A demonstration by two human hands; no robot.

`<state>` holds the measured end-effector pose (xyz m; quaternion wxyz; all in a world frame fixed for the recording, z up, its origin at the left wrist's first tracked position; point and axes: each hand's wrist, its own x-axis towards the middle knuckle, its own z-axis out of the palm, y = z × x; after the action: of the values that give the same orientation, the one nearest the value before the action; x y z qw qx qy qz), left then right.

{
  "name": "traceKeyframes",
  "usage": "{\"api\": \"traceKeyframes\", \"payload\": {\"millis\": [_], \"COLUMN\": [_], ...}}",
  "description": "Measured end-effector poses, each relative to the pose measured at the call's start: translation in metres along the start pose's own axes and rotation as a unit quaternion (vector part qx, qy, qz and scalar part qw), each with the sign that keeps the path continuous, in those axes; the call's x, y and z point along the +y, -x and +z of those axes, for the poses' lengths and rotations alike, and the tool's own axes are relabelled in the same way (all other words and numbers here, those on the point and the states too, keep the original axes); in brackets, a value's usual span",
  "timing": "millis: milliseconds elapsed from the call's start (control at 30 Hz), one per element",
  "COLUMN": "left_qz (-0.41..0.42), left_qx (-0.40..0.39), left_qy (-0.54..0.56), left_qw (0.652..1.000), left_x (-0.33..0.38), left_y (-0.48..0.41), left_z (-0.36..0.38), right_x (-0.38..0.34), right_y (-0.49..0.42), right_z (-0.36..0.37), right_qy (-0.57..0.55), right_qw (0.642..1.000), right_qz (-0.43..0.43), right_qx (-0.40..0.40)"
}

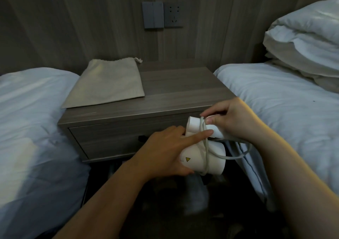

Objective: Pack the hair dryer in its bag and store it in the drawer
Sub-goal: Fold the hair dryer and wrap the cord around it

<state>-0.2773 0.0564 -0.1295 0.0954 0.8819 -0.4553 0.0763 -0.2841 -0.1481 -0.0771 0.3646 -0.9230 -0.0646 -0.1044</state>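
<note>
Dryer (200, 158) is up in both my hands, at the near right of the nightstand (183, 92), just in front of the closed drawer (110, 138). It's smooth hard plastic folded at the hinge, so my guess is light-ish but slippery. The folded handle could probably swing open if I only hold the barrel.

The cord (236, 157) is the floppy bit. A few turns go round the body and a loose loop hangs off to the right, so I reckon it springs apart unless something pins it. Best hold is probably one hand across barrel and handle together, with the wraps trapped underneath.

My left hand (165, 150) comes in from the near left, cupped round the barrel, with the index finger laid straight across the cord to pin it. My right hand (233, 117) reaches in from the right, fingers curled round the handle, thumb clamping the cord on top. So both hands are clamped on and neither is free.

The bag (108, 84) lies flat on the far left of the top, drawstring end toward the wall, well apart from the dryer.
</note>
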Motion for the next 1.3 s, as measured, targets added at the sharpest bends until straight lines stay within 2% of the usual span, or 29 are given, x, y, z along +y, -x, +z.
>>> {"api": "traceKeyframes", "payload": {"millis": [100,200,300,400,467,533,600,667,733,833,933,1067,1200,1300], "left_qz": [-0.001,-0.008,-0.012,-0.027,-0.056,-0.087,-0.113,-0.133,-0.152,-0.176,-0.191,-0.214,-0.248,-0.265], "left_qx": [0.003,-0.006,-0.013,-0.035,-0.05,-0.046,-0.026,0.009,0.044,0.079,0.097,0.106,0.133,0.173], "left_qy": [0.005,0.011,0.015,0.058,0.132,0.218,0.298,0.366,0.417,0.47,0.479,0.487,0.516,0.526], "left_qw": [1.0,1.0,1.0,0.997,0.988,0.971,0.948,0.921,0.895,0.861,0.851,0.84,0.809,0.79], "left_x": [-0.001,-0.003,-0.006,-0.005,-0.003,-0.002,-0.002,-0.004,-0.009,-0.014,-0.016,-0.017,-0.018,-0.019], "left_y": [-0.001,0.0,0.0,0.002,0.003,0.003,0.001,0.0,-0.001,-0.002,-0.005,-0.008,-0.011,-0.011], "left_z": [0.0,0.001,0.0,-0.002,-0.004,-0.006,-0.007,-0.006,-0.003,0.0,0.001,0.003,0.001,-0.005], "right_x": [0.004,0.014,0.022,0.036,0.054,0.068,0.071,0.071,0.067,0.061,0.063,0.044,0.033,0.021], "right_y": [-0.001,-0.005,-0.006,-0.005,-0.003,-0.002,-0.001,-0.003,-0.006,-0.015,-0.016,-0.009,-0.003,0.0], "right_z": [0.003,0.006,0.001,-0.011,-0.019,-0.02,-0.013,-0.001,0.01,0.024,0.039,0.042,0.048,0.043], "right_qy": [0.009,0.071,0.073,-0.081,-0.265,-0.38,-0.45,-0.49,-0.495,-0.463,-0.421,-0.362,-0.3,-0.227], "right_qw": [0.999,0.992,0.992,0.986,0.942,0.896,0.863,0.841,0.834,0.856,0.886,0.913,0.941,0.965], "right_qz": [0.014,0.083,0.097,0.099,0.127,0.146,0.185,0.194,0.179,0.179,0.16,0.149,0.139,0.108], "right_qx": [0.029,0.069,0.027,-0.103,-0.163,-0.176,-0.137,-0.126,-0.166,-0.143,-0.112,-0.114,-0.073,-0.079]}}
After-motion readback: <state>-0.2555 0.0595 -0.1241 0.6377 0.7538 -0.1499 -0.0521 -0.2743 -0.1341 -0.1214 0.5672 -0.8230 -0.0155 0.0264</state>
